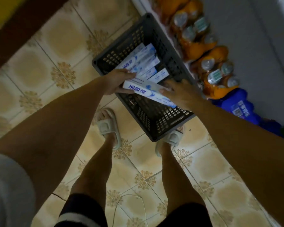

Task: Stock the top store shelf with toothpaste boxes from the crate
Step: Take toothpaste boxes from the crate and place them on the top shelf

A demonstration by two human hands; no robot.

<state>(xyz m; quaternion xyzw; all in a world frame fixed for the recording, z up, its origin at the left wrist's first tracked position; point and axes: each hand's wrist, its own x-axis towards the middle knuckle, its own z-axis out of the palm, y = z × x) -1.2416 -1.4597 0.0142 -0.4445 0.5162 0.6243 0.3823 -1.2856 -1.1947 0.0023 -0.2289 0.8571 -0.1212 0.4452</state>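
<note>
Toothpaste box [147, 92], white with blue print, is held over the dark slotted crate [162, 123], gripped at its near-left end by the left hand [116, 82], thumb under and fingers curled over the top. Its other end is covered by the right hand [182, 94], thumb seen against the box side; fingers are spread on top, and whether they curl round it cannot be told. Beyond the left hand's fingertips, more toothpaste boxes [143, 63] are stacked inside the crate at its far end. Just right of the right hand, packs of orange-wrapped bottles [215, 74] and a blue pack [239, 105] are lined along the wall. Below both hands, two feet in pale slippers [108, 126] are seen on the patterned tile floor [39, 66], the right one touching the crate's near corner.
</note>
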